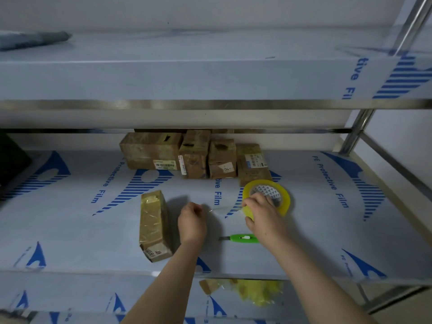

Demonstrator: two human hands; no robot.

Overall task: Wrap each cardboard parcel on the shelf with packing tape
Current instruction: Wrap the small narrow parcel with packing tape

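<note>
Head view is showing the right hand (pixel 261 216) gripping the yellow packing tape roll (pixel 285 200), fingers curling over its rim, mid-shelf (pixel 315 230). The left hand (pixel 192 222) is pinching the free end of a clear strip (pixel 224 209) stretching from the roll. A taped parcel (pixel 153 224) is lying just left of that hand, toward the front edge. Four cardboard parcels (pixel 222 160) are sitting along the back edge. A green cutter (pixel 243 238) is lying near the front edge, beside the right wrist.

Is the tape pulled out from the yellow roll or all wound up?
Pulled out: a clear strip runs from the roll, gripped by the right hand, to the pinching left hand.
</note>
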